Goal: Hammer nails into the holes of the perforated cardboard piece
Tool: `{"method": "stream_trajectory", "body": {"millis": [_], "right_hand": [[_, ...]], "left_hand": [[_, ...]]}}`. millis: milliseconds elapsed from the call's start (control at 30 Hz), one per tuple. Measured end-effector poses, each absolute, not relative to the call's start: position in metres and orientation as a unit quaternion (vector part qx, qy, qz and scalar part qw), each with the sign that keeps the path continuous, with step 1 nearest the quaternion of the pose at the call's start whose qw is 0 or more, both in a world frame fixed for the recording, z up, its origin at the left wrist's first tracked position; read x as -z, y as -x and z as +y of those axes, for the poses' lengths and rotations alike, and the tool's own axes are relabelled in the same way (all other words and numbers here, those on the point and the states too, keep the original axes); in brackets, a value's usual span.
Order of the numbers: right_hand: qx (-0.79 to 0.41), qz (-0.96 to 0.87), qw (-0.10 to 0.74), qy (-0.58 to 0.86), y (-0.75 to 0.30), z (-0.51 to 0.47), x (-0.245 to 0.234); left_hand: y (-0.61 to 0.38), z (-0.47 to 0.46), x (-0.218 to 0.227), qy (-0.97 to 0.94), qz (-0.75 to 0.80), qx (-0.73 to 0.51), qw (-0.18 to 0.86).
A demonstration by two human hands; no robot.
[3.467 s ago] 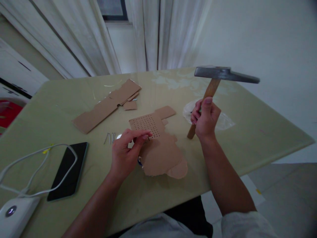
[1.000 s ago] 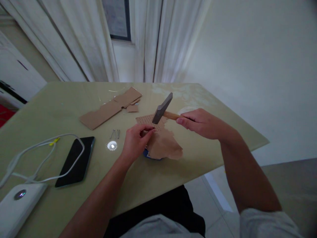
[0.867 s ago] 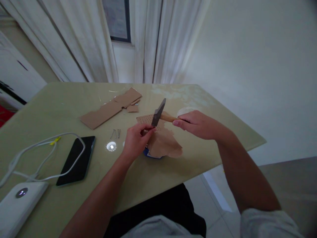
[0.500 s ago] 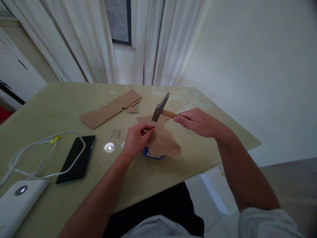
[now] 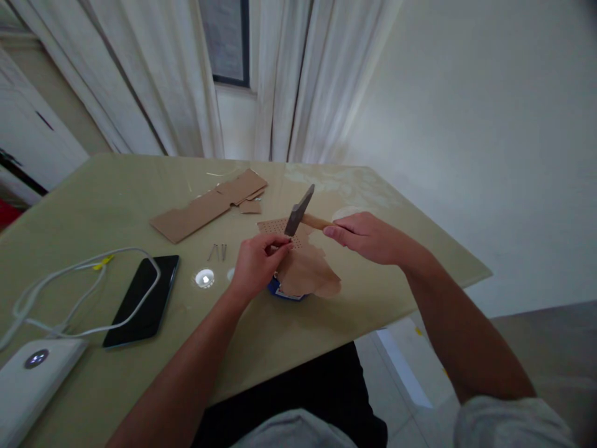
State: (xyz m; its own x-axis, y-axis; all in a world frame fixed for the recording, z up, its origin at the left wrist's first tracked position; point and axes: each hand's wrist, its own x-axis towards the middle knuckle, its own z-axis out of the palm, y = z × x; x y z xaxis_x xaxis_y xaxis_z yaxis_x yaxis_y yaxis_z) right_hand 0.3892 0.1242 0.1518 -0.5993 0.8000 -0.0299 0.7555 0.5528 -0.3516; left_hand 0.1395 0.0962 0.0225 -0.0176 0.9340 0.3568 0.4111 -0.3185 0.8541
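My right hand [image 5: 366, 236] grips the wooden handle of a hammer [image 5: 301, 211]. Its dark metal head is just above the fingertips of my left hand [image 5: 259, 258]. Thumb and forefinger of that left hand are pinched over a torn brown cardboard piece [image 5: 308, 270]; between them is what looks like a nail, almost wholly hidden. Rows of small holes mark the far part of this cardboard. Under its near edge a blue object [image 5: 289, 294] shows in part. Several loose nails [image 5: 217, 252] lie on the table left of my left hand.
Longer cardboard strips [image 5: 209, 208] lie toward the back of the pale, glossy table [image 5: 373, 298]. At the left are a black tablet or phone [image 5: 140, 305], a white cable [image 5: 88, 330] looped across it, and a white power bank [image 5: 41, 386]. Curtains and a wall stand behind.
The hammer head has come down slightly, closer to my left fingertips, and my right hand has shifted a little down and left. My left hand keeps its pinch in the same place.
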Motion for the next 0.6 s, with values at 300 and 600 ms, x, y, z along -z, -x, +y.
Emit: {"method": "stream_trajectory", "body": {"millis": [300, 600], "right_hand": [[-0.183, -0.865, 0.109, 0.455, -0.3935, 0.1236, -0.1555], [-0.154, -0.874, 0.069, 0.455, -0.3876, 0.1221, -0.1460]], "left_hand": [[-0.1394, 0.0957, -0.0248, -0.643, 0.518, -0.485, 0.287], [-0.1384, 0.0968, -0.0220, -0.644, 0.516, -0.483, 0.291]]}}
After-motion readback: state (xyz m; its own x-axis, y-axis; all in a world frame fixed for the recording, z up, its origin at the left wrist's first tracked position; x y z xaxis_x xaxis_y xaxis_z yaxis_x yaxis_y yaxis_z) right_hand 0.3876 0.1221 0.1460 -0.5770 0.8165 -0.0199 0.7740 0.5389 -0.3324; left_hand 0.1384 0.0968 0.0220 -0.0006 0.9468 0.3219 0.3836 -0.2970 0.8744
